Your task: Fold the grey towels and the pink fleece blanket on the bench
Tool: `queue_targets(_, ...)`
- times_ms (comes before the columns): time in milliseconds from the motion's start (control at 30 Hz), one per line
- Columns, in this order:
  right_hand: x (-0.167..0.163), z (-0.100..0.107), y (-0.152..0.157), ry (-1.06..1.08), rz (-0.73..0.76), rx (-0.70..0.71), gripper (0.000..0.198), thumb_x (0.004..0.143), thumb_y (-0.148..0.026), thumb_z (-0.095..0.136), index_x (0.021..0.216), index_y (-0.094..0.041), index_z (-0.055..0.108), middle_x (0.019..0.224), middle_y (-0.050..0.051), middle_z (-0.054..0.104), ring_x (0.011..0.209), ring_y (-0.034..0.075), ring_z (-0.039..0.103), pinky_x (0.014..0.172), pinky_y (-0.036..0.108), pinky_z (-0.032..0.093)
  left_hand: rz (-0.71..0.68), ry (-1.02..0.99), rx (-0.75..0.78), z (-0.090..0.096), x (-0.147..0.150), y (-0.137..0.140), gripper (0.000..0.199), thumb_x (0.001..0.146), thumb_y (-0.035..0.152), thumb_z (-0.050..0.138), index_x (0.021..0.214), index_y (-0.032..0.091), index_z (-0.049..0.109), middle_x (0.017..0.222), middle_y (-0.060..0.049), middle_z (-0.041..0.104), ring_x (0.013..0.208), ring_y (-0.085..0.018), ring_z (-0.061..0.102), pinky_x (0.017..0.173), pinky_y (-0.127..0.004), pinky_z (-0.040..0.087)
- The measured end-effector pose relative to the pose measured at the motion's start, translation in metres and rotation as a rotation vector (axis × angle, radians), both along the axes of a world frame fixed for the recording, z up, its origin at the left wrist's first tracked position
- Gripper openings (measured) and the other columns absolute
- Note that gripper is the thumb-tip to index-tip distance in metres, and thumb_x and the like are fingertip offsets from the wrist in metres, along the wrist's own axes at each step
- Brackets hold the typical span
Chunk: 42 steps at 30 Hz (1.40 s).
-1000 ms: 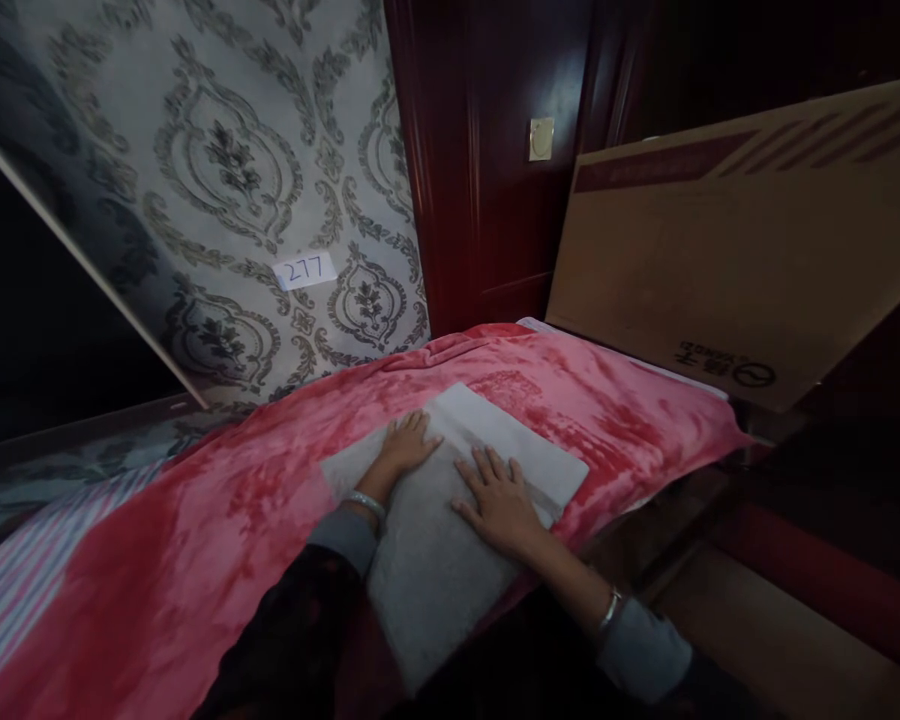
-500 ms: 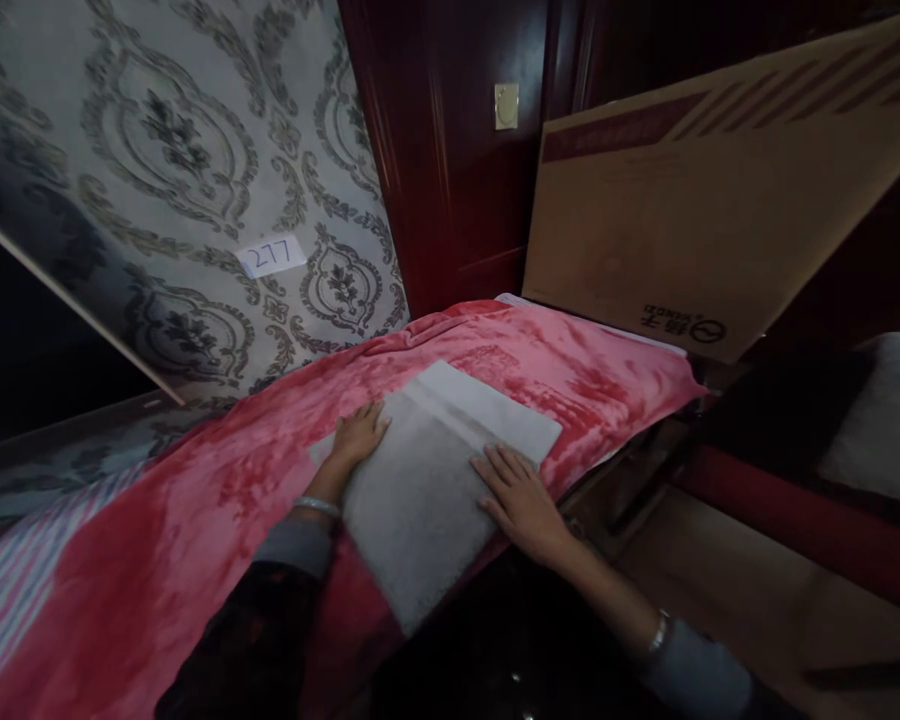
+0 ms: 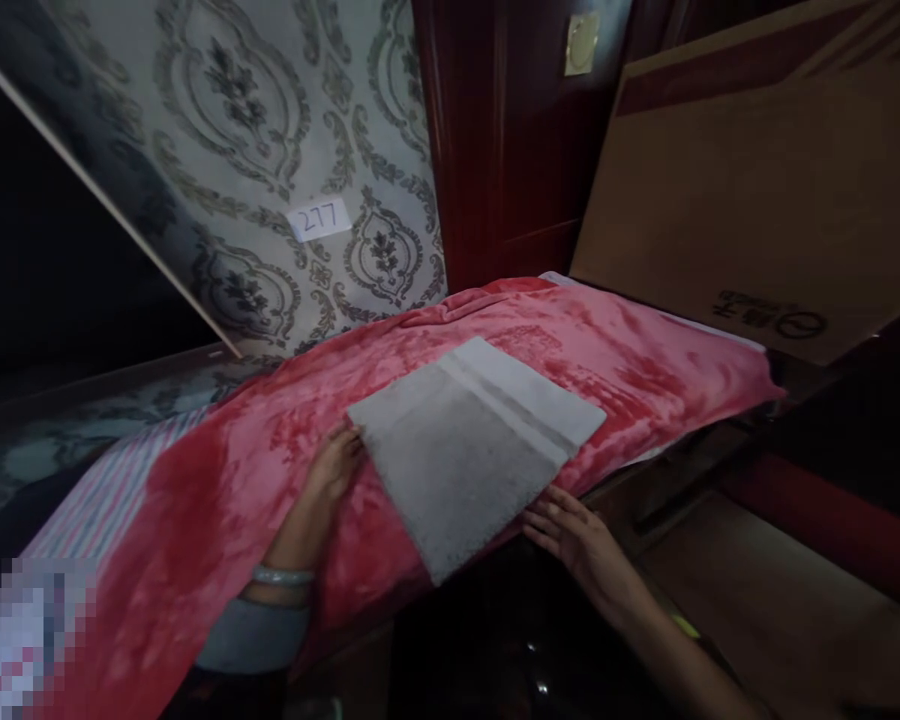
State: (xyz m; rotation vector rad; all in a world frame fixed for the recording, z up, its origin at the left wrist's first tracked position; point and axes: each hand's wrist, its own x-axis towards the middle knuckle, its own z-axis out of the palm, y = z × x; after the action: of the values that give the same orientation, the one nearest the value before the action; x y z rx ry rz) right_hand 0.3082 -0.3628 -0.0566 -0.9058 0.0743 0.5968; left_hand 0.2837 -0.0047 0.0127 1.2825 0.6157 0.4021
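A gray cloth [image 3: 465, 460] is being laid out flat, corner toward the viewer, on a pink and red plush blanket [image 3: 247, 490], with paler bands being shown across its upper right part. The left corner of the cloth is being reached by the left hand [image 3: 337, 462]; its fingers are being kept bent at the edge, and whether the corner is being pinched cannot be told. The lower right edge is being met by the right hand [image 3: 570, 528], fingers being held extended and slightly spread, no firm grip being shown. A pale bangle [image 3: 283, 576] is being worn on the left wrist, below a gray cuff [image 3: 251, 635]. A striped sheet [image 3: 116, 490] is being partly covered by the blanket at left. Behind, a wall is being covered by damask wallpaper [image 3: 232, 130], to which a paper label [image 3: 320, 219] reading "277" is being fixed. To its right a dark red panel [image 3: 510, 150] is being seen, a square gold plate [image 3: 581, 44] being mounted on it. A large cardboard box [image 3: 750, 190], dark print being shown upside down, is being stood beyond the blanket's far right end. The lower right area is being lost in shadow.
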Motion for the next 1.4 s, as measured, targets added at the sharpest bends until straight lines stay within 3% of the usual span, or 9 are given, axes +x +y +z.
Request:
queue_targets(167, -0.002, 0.005, 0.01, 0.003, 0.111, 0.074, 0.039, 0.072, -0.042, 0.084, 0.099, -0.022, 0.066, 0.104, 0.007, 0.074, 0.096, 0.023, 0.07, 0.097, 0.043, 0.052, -0.036, -0.017, -0.057, -0.002, -0.019, -0.026, 0.028, 0.069, 0.024, 0.074, 0.096, 0.016, 0.072, 0.092, -0.005, 0.076, 0.08, -0.018, 0.068, 0.076, -0.028, 0.051)
queue_targets(300, -0.005, 0.01, 0.02, -0.014, 0.129, 0.097, 0.046, 0.074, -0.043, 0.083, 0.111, -0.027, 0.062, 0.113, 0.004, 0.072, 0.099, 0.023, 0.07, 0.096, 0.047, 0.052, -0.051, -0.045, -0.025, -0.005, -0.022, -0.029, 0.043, 0.062, 0.029, 0.081, 0.101, 0.014, 0.074, 0.105, -0.01, 0.076, 0.092, -0.022, 0.069, 0.082, -0.031, 0.051)
queue_targets(500, -0.001, 0.015, 0.034, 0.065, 0.167, 0.127, 0.043, 0.073, -0.047, 0.082, 0.102, -0.023, 0.062, 0.104, 0.007, 0.075, 0.097, 0.026, 0.071, 0.097, 0.049, 0.052, -0.107, -0.049, -0.076, 0.001, -0.036, -0.033, 0.06, 0.062, 0.029, 0.081, 0.119, 0.019, 0.066, 0.117, -0.008, 0.073, 0.1, -0.022, 0.068, 0.083, -0.031, 0.053)
queue_targets(600, 0.003, 0.019, 0.044, 0.113, 0.145, 0.146, 0.05, 0.071, -0.044, 0.082, 0.112, -0.023, 0.062, 0.11, 0.008, 0.075, 0.103, 0.028, 0.07, 0.097, 0.05, 0.053, -0.089, -0.002, -0.146, 0.0, -0.042, -0.033, 0.049, 0.067, 0.024, 0.076, 0.115, 0.022, 0.064, 0.115, -0.006, 0.071, 0.096, -0.02, 0.068, 0.076, -0.031, 0.055)
queue_targets(767, 0.007, 0.025, 0.058, 0.143, 0.067, 0.123, 0.052, 0.073, -0.038, 0.08, 0.119, -0.023, 0.06, 0.126, 0.007, 0.07, 0.11, 0.029, 0.067, 0.095, 0.049, 0.056, 0.084, 0.02, -0.21, -0.006, -0.036, -0.027, 0.022, 0.071, 0.018, 0.069, 0.09, 0.021, 0.06, 0.095, -0.003, 0.071, 0.081, -0.017, 0.068, 0.075, -0.033, 0.058)
queue_targets(967, 0.017, 0.023, 0.065, 0.145, -0.029, 0.136, 0.041, 0.075, -0.032, 0.076, 0.114, -0.023, 0.063, 0.125, 0.006, 0.07, 0.114, 0.028, 0.066, 0.095, 0.047, 0.057, -0.004, 0.045, -0.28, 0.0, -0.023, -0.022, 0.008, 0.078, 0.02, 0.066, 0.085, 0.018, 0.065, 0.088, -0.005, 0.074, 0.08, -0.018, 0.07, 0.077, -0.03, 0.059)
queue_targets(1200, 0.032, 0.026, 0.063, 0.279, -0.118, 0.242, 0.036, 0.069, -0.017, 0.08, 0.103, -0.021, 0.068, 0.103, 0.004, 0.077, 0.102, 0.026, 0.071, 0.093, 0.043, 0.058, -0.099, 0.088, -0.263, 0.011, -0.009, -0.033, 0.023, 0.074, 0.023, 0.077, 0.093, 0.016, 0.068, 0.078, -0.004, 0.073, 0.069, -0.018, 0.07, 0.067, -0.028, 0.058)
queue_targets(1400, 0.031, 0.012, 0.06, 0.208, -0.042, 0.226, 0.038, 0.065, -0.014, 0.08, 0.1, -0.022, 0.068, 0.093, 0.005, 0.077, 0.096, 0.027, 0.072, 0.09, 0.045, 0.058, 0.017, 0.002, -0.109, 0.001, -0.006, -0.048, 0.053, 0.055, 0.02, 0.086, 0.103, 0.019, 0.065, 0.088, -0.004, 0.075, 0.077, -0.021, 0.071, 0.071, -0.03, 0.058)
